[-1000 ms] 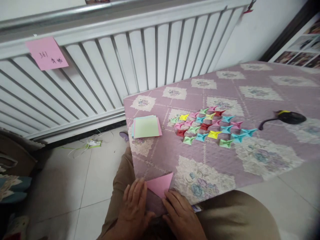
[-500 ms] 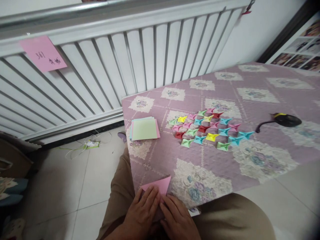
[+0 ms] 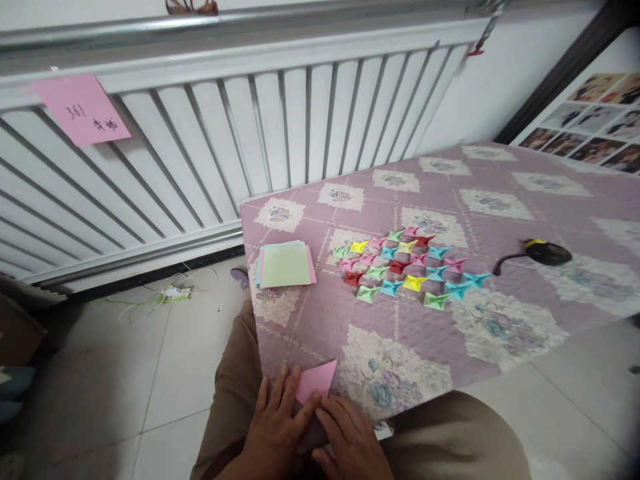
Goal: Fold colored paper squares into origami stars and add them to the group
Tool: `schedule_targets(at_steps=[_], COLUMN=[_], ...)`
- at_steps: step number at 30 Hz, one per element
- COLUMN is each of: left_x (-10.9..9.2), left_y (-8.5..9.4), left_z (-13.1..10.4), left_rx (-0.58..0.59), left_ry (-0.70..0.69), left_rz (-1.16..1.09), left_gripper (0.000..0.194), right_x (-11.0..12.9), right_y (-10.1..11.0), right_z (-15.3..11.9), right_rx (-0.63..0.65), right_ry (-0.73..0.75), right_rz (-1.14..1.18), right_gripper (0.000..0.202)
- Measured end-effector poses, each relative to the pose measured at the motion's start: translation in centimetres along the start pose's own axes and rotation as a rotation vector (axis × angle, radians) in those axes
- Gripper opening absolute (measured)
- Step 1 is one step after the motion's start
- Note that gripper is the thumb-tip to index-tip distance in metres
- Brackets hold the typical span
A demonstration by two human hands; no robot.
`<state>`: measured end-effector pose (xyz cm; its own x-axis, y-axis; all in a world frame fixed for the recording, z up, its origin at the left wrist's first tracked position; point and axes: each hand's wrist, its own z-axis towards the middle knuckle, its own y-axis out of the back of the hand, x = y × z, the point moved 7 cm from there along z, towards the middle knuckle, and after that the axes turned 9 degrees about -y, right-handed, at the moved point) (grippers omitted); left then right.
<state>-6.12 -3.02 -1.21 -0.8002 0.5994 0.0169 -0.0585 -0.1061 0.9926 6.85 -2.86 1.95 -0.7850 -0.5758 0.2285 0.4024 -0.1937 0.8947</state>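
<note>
Pink folded paper [image 3: 318,380] lies at the near edge of the table. My left hand [image 3: 280,417] rests flat along its left side, fingers spread, covering part of it. At the paper's lower edge, the fingertips of my right hand [image 3: 353,433] meet my left thumb; its fingers are stretched out, with the thumb apart below. Both hands press on the sheet rather than lifting it. How the hidden lower part of the paper is folded, I cannot tell.
Farther back stands a stack of coloured paper [image 3: 286,265]. Several small folded paper pieces [image 3: 399,267] sit in rows on the floral tablecloth [image 3: 310,320]. To their right lies a black object with a yellow stripe [image 3: 549,252]. A white radiator [image 3: 295,127] runs behind the table.
My left hand has shifted left and spread its fingers, uncovering the upper part of the pink paper. Less paper shows on the left side. The view has tilted slightly.
</note>
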Motion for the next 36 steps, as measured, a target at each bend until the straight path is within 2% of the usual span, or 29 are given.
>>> schedule_targets(at_steps=[4, 8, 14, 19, 22, 24, 26, 30, 33, 36], left_x=[-0.1, -0.1, 0.1, 0.1, 0.0, -0.1, 0.0, 0.4, 0.9, 1.9], left_y=[-0.4, -0.8, -0.8, -1.0, -1.1, -1.3, -1.3, -0.9, -0.7, -0.6], left_z=[0.0, -0.1, -0.2, -0.2, -0.2, -0.1, -0.2, -0.4, -1.0, -1.8], left_rx=[-0.014, -0.032, -0.02, -0.008, -0.023, -0.029, -0.044, -0.029, 0.07, 0.182], left_ry=[0.005, 0.003, 0.011, 0.008, 0.018, 0.019, 0.019, -0.043, -0.103, -0.067], left_rz=[0.052, 0.08, -0.032, -0.077, -0.045, -0.023, -0.006, -0.049, -0.158, -0.253], left_gripper=[0.07, 0.063, 0.073, 0.079, 0.073, 0.068, 0.064, 0.068, 0.081, 0.089], right_x=[0.6, 0.8, -2.4, -4.4, -2.5, -0.1, 1.1, 1.1, 0.7, 0.6], right_y=[-0.3, -1.6, -1.9, -0.6, -0.2, -0.7, -1.5, -3.0, -3.4, -3.5], right_z=[1.0, 1.9, 2.2, 2.7, 2.8, 2.6, 2.2, 1.7, 1.5, 1.3], right_rx=[0.018, 0.111, 0.19, 0.183, 0.172, 0.207, 0.225, 0.255, 0.296, 0.321], right_ry=[0.005, -0.03, -0.106, -0.226, -0.164, -0.015, -0.005, -0.072, -0.085, -0.081], right_rz=[-0.035, -0.052, -0.158, -0.208, -0.173, -0.078, -0.022, 0.039, 0.059, 0.045], right_gripper=[0.055, 0.062, 0.064, 0.058, 0.061, 0.066, 0.07, 0.067, 0.067, 0.066])
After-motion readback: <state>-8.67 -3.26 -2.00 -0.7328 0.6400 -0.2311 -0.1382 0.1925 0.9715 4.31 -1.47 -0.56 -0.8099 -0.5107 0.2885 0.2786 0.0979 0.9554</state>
